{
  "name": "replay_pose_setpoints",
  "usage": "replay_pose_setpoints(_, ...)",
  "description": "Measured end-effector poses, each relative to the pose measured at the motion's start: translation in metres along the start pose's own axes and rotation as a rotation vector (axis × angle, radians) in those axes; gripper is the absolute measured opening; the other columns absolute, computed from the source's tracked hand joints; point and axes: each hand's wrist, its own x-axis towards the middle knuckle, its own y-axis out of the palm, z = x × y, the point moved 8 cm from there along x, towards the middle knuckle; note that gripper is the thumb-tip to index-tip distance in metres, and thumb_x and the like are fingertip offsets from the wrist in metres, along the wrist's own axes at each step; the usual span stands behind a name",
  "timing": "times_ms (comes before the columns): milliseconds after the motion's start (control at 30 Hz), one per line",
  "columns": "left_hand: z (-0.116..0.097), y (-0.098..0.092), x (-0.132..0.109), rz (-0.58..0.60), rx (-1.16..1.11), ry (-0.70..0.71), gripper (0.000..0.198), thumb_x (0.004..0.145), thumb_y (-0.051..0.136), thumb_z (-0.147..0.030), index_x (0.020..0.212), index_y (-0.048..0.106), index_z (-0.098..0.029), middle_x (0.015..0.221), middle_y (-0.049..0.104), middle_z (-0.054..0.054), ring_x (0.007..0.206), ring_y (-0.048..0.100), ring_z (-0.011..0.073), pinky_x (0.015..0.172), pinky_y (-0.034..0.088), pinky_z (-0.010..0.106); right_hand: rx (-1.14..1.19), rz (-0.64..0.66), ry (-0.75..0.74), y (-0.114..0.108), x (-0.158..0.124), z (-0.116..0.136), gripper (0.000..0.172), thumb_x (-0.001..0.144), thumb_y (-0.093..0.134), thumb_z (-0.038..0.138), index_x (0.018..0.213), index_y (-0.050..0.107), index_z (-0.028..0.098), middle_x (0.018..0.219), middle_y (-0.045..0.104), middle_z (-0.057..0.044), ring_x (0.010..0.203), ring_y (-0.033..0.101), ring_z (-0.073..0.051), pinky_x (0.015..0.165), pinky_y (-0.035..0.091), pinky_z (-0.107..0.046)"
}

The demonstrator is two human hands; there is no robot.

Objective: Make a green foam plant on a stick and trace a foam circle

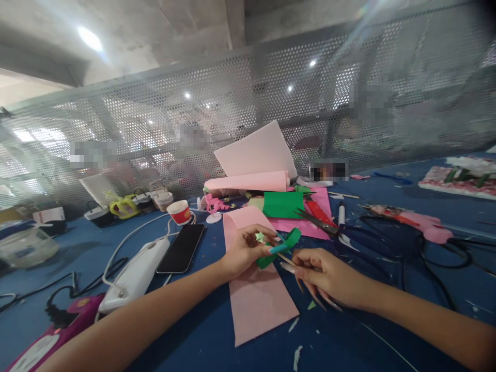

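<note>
Over the pink sheet [263,313], the left hand [245,253] pinches a probably light, easily creased green strip [292,239]; beside it, the right hand [325,273] pinches a stiff-looking stick [286,259], likely the safer hold.

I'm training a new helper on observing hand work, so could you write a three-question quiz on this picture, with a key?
1. Multiple choice. The right hand pinches:
A) a white marker
B) a thin wooden stick
C) blue-handled scissors

2. True or false: a curled, bright green strip is at the fingertips of the left hand.

3. Short answer: what lies between the long white power strip and the long, pale pink sheet?

Key:
1. B
2. True
3. A flat, black, rectangular phone
</note>
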Motion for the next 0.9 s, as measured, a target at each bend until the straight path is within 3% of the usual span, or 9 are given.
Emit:
replay_pose_setpoints(233,0.008,-0.006,0.001,-0.005,0.1,-0.049,0.026,0.057,0.084,-0.029,0.074,0.074,-0.013,0.074,0.07,0.006,0.066,0.061,0.0123,0.061,0.048,0.023,0.028,-0.005,-0.016,-0.001,-0.001,0.006,0.038,0.082,0.058,0.053,0.069,0.047,0.018,0.047,0.047,0.006,0.031,0.041,-0.004,0.029,0.032,-0.014)
replay_pose_setpoints(567,0.014,-0.009,-0.001,-0.026,0.149,-0.111,0.028,0.059,0.082,-0.034,0.078,0.076,-0.014,0.064,0.068,0.004,0.052,0.054,0.0086,0.052,0.042,0.021,0.018,-0.047,-0.019,-0.004,0.0,0.003,0.04,0.081,0.058,0.054,0.068,0.046,0.019,0.046,0.047,0.006,0.032,0.044,-0.005,0.029,0.034,-0.014)
replay_pose_setpoints(900,0.011,-0.005,-0.001,-0.026,0.094,-0.103,0.024,0.055,0.085,-0.031,0.067,0.075,-0.013,0.058,0.067,0.004,0.049,0.055,0.0087,0.048,0.043,0.02,0.076,0.023,0.06,0.0,-0.002,0.001,0.039,0.077,0.062,0.052,0.066,0.05,0.017,0.039,0.047,0.007,0.024,0.037,-0.003,0.025,0.027,-0.014)
